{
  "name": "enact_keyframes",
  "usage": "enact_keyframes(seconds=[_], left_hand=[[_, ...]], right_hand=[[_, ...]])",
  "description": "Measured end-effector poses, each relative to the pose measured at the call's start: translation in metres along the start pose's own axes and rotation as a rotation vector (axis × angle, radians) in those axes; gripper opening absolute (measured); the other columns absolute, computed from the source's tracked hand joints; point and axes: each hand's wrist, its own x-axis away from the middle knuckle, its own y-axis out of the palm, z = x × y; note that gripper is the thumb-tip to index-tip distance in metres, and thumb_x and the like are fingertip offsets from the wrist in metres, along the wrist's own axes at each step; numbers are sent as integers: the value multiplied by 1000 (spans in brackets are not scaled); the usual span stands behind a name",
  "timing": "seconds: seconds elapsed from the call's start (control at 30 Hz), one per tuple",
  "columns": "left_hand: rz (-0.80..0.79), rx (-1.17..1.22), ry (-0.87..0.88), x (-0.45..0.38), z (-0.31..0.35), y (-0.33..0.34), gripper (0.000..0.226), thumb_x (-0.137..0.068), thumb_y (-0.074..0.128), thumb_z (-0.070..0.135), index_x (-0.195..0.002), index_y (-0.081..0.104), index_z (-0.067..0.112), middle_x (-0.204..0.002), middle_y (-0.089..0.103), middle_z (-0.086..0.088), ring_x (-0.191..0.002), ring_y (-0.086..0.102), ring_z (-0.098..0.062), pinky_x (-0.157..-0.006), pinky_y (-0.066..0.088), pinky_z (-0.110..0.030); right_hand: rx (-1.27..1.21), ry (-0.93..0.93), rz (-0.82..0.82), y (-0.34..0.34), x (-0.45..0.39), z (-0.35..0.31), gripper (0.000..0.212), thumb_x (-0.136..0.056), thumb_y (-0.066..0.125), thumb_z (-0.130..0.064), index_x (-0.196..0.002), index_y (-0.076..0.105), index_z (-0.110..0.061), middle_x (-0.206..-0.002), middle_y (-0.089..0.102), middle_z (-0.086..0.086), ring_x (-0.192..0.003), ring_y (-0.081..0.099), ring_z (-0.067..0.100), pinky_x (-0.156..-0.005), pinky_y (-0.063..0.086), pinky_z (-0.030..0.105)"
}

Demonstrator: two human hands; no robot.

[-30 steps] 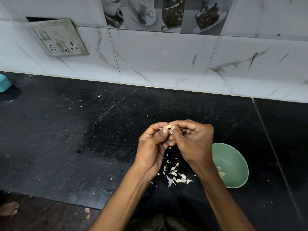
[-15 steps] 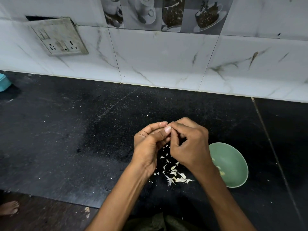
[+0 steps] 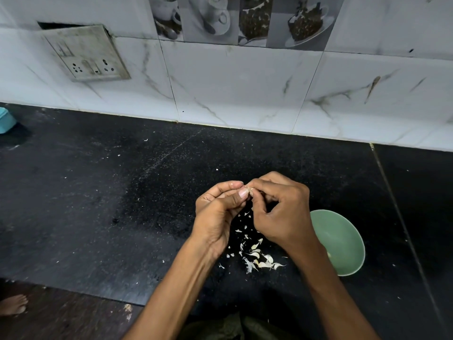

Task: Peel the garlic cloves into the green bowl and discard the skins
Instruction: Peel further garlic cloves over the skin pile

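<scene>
Above the black counter, my left hand (image 3: 218, 217) and my right hand (image 3: 282, 214) meet fingertip to fingertip. Between them they pinch a small pale garlic clove (image 3: 250, 190), of which only a sliver shows. A heap of white garlic skins (image 3: 257, 256) lies on the counter under and between my wrists. The green bowl (image 3: 343, 241) stands just right of my right wrist. A pale peeled piece (image 3: 328, 254) shows inside the bowl next to my forearm, which hides the bowl's left side.
The black stone counter (image 3: 122, 204) runs back to a marble-tiled wall with a socket plate (image 3: 85, 54). A teal container (image 3: 6, 120) sits at the far left edge. A counter seam (image 3: 392, 204) runs right of the bowl. A bare foot (image 3: 13, 304) is on the floor, lower left.
My hands have stayed over the skins, working the clove; the right hand's fingers have shifted at the clove. A few more skin flakes lie on the counter.
</scene>
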Motion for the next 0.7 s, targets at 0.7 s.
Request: enact_keyframes(seconds=[0.7], left_hand=[[-25,-27,-5,1,-1,0,21,-67,75,2,-88,73,6,-88,74,-12,-74,71,-16,-65,59,-21]], right_hand=[[-486,249,136,4,3,-3,26,-89,68,14,-91,77,-10,-89,73,9,-57,71,18,-54,61,30]])
